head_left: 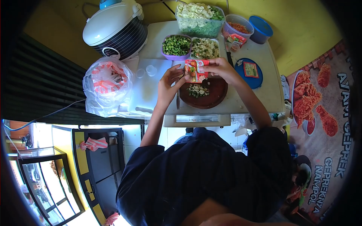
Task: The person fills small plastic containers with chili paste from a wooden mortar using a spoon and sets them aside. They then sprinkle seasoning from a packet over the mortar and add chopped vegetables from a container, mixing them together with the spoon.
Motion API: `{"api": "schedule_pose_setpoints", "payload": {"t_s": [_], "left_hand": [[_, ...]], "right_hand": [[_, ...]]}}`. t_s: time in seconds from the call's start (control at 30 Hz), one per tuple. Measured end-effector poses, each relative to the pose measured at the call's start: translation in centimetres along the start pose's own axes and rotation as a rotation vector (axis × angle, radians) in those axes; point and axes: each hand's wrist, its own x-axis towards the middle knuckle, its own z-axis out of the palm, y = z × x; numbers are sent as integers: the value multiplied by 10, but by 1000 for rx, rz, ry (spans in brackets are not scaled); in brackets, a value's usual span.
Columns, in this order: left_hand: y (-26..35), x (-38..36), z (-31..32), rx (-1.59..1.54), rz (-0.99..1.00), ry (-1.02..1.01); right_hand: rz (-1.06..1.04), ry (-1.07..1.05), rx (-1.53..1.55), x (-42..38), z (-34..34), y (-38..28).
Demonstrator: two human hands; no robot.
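Observation:
A small red seasoning packet with a food picture is held up between my two hands. My left hand pinches its lower left edge with thumb and fingers. At the opposite side, my right hand grips the packet's right edge. Just below it sits a round brown stone mortar with chopped pale and green vegetables in it. A thin metal utensil stands beside the mortar's left rim, its upper end partly hidden by my left hand.
Behind my hands are a purple tub of chopped greens, a tub of pale chopped vegetables and a large box of cabbage. A blue lid lies right. Left are a plastic bag and a rice cooker.

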Motion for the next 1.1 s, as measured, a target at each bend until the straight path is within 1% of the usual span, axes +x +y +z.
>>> {"api": "schedule_pose_setpoints", "payload": {"t_s": [0.13, 0.2, 0.27, 0.33, 0.37, 0.47, 0.5, 0.6, 0.7, 0.8, 0.83, 0.87, 0.93, 1.1], "left_hand": [[-9, -18, -6, 179, 112, 200], [-21, -26, -8, 175, 112, 247], [-27, -33, -7, 160, 80, 267], [-31, -36, -4, 193, 57, 288], [-38, -35, -3, 141, 66, 290], [-44, -36, 1, 133, 111, 341], [-43, -37, 2, 120, 118, 353], [-41, -38, 3, 92, 132, 381], [-45, -39, 2, 85, 129, 385], [-44, -39, 2, 112, 144, 382], [-46, -38, 1, 137, 160, 384], [-48, -37, 1, 164, 176, 386], [-44, -39, 2, 127, 144, 387], [-45, -38, 3, 119, 141, 392]], "right_hand": [[-36, 84, -175, -7, -29, -25], [-97, 176, -339, -5, -62, -25], [-224, 219, -362, -18, -86, -46], [-263, 276, -383, -23, -115, -56], [-317, 312, -478, -26, -122, -62], [-248, 251, -783, -11, -162, -51], [-222, 324, -907, -4, -171, -43], [-387, 650, -1384, 4, -183, -48], [-269, 664, -1457, 19, -197, -60], [-313, 515, -1567, 33, -204, -45], [-280, 496, -1576, 34, -198, -46], [-302, 497, -1610, 36, -197, -45], [-343, 495, -1678, 40, -195, -41], [-349, 430, -1682, 49, -188, -31]]}}
